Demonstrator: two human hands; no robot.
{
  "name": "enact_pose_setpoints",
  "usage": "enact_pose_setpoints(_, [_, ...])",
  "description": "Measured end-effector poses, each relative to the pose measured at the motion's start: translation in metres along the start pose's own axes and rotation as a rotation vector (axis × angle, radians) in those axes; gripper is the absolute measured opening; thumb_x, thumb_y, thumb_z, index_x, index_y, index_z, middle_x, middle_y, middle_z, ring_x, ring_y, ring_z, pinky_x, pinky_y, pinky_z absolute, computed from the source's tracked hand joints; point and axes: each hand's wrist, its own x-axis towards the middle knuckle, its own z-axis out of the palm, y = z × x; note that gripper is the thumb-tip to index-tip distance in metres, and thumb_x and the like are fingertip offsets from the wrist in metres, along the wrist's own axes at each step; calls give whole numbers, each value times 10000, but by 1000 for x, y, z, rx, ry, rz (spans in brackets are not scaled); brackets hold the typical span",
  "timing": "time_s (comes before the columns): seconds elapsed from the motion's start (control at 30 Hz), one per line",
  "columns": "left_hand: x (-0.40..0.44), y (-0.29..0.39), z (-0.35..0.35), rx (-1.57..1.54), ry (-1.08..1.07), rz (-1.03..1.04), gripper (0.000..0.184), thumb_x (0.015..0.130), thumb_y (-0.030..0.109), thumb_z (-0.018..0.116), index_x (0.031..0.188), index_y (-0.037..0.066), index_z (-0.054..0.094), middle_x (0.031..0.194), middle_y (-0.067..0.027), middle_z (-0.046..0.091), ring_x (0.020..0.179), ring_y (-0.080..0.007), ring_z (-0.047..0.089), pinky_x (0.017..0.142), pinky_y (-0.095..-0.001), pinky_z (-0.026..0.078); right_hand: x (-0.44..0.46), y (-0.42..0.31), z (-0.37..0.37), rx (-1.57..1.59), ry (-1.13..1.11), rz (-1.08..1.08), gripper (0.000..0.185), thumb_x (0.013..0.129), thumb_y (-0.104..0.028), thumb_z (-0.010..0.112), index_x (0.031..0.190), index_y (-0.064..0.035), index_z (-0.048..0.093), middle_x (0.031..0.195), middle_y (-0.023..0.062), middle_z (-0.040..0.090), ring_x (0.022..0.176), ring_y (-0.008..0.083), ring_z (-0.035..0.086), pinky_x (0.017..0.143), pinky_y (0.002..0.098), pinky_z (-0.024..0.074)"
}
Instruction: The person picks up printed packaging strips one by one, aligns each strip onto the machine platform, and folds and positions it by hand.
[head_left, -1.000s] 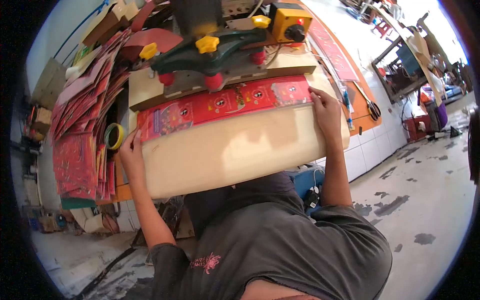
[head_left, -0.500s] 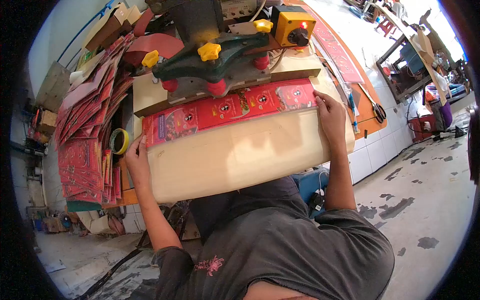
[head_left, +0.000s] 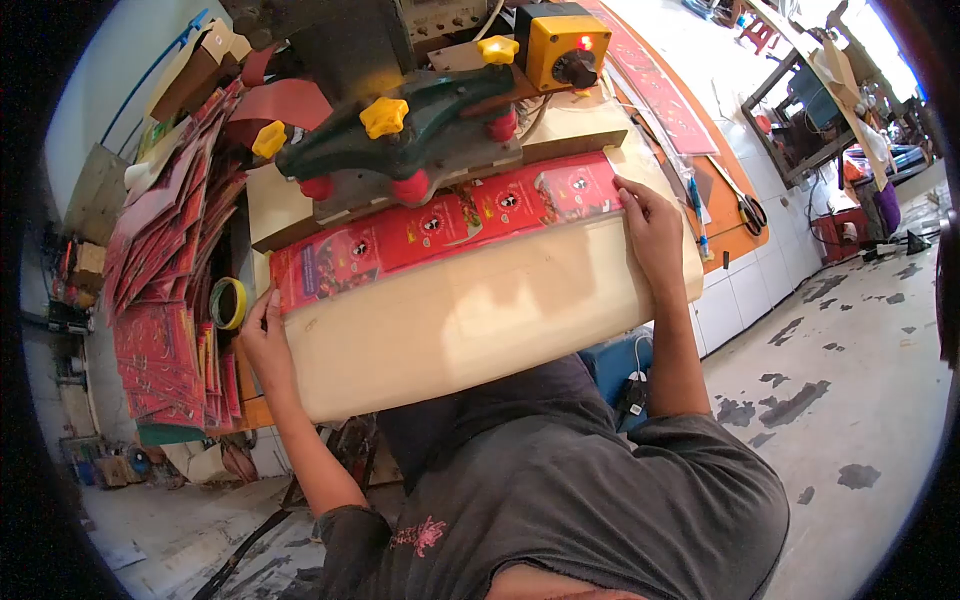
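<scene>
A long strip of red printed packaging film [head_left: 435,225] with food pictures lies along the far side of a pale board [head_left: 480,310], under the front of a machine's dark head [head_left: 400,140]. At the strip's left end, my left hand [head_left: 268,345] is closed with thumb and fingertips on the corner. My right hand [head_left: 655,228] grips the opposite end the same way, its wrist over the board. Red round feet [head_left: 410,187] and yellow star knobs [head_left: 383,118] are on the machine head, just beyond the strip.
Piled red printed sheets [head_left: 165,300] rise at the left, beside a yellow tape roll [head_left: 229,303]. A yellow control box [head_left: 562,50] shows a lit red light. Scissors [head_left: 750,212] and a blue pen [head_left: 698,215] lie on the orange table [head_left: 735,255] at right.
My view has shifted and tilted slightly, so the machine and board appear further left. Both hands keep their places at the strip's ends.
</scene>
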Motion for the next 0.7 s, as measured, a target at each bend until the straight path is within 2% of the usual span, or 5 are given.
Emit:
enact_pose_setpoints(0.3, [0, 1, -1, -55, 19, -5, 413, 1047, 279, 601, 1252, -72, 675, 1141, -182, 741, 1012, -213, 676, 926, -333, 503, -2, -8, -2, -5, 1, 14, 252, 982, -179, 637, 1163, -50, 755, 1004, 202, 755, 894, 280, 746, 822, 361, 552])
enact_pose_setpoints(0.4, [3, -8, 0, -45, 4, 47, 416, 1049, 281, 599, 1255, -72, 676, 1159, -178, 737, 1037, -213, 675, 938, -333, 502, -3, -9, -3, 28, 0, 12, 253, 982, -173, 634, 1164, -44, 754, 999, 211, 754, 888, 288, 746, 819, 363, 552])
enact_pose_setpoints(0.57, [-3, 8, -1, -77, 15, -39, 409, 1050, 286, 598, 1265, -52, 684, 1204, -182, 723, 1100, -214, 669, 964, -336, 498, -1, -4, -2, -5, -8, -4, 258, 980, -165, 631, 1170, -37, 749, 993, 226, 754, 877, 292, 747, 816, 360, 549])
enact_pose_setpoints(0.67, [-1, 6, 0, -40, 31, -16, 403, 1048, 277, 597, 1274, -46, 681, 1191, -178, 728, 1076, -206, 669, 954, -329, 497, 0, -7, -6, 40, -10, -9, 267, 974, -167, 636, 1180, -39, 745, 878, 196, 750, 775, 244, 722, 754, 360, 538])
enact_pose_setpoints(0.7, [0, 2, 0, -41, 33, -15, 403, 1048, 277, 597, 1274, -46, 681, 1191, -178, 728, 1076, -206, 669, 954, -329, 497, 3, -10, -10, 19, -78, 59, 274, 982, -175, 639, 1201, -44, 741, 810, 120, 709, 717, 168, 651, 692, 321, 507])
